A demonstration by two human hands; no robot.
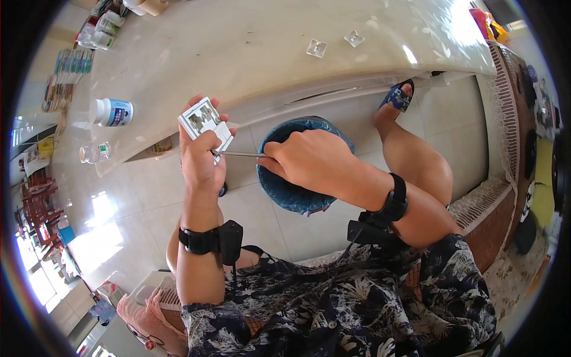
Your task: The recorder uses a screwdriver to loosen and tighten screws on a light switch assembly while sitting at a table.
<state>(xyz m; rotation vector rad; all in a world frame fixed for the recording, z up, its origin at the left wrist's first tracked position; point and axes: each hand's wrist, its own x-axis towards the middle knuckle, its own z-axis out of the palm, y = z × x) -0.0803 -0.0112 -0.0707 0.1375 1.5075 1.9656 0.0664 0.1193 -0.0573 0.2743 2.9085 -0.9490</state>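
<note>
In my left hand [202,157] is a white plastic wall switch [205,121], tilted, with grey inner parts showing through its open face. The thumb presses on its lower part, and the fingers wrap round behind it. My right hand [312,157] pinches a thin metal rod-like tool, probably a screwdriver [242,154], whose grip is hidden in the fingers. Its tip meets the lower edge of the switch, near my left thumb. Beneath my right hand stands a bin with a dark blue liner [279,193], partly covered by that hand.
Two small white square plastic pieces [317,48] lie on the glossy table [250,65], with tiny bits scattered near them. A white bottle with a blue label [113,112] and a clear jar [95,153] stand at the left. A wooden seat [485,220] is at the right.
</note>
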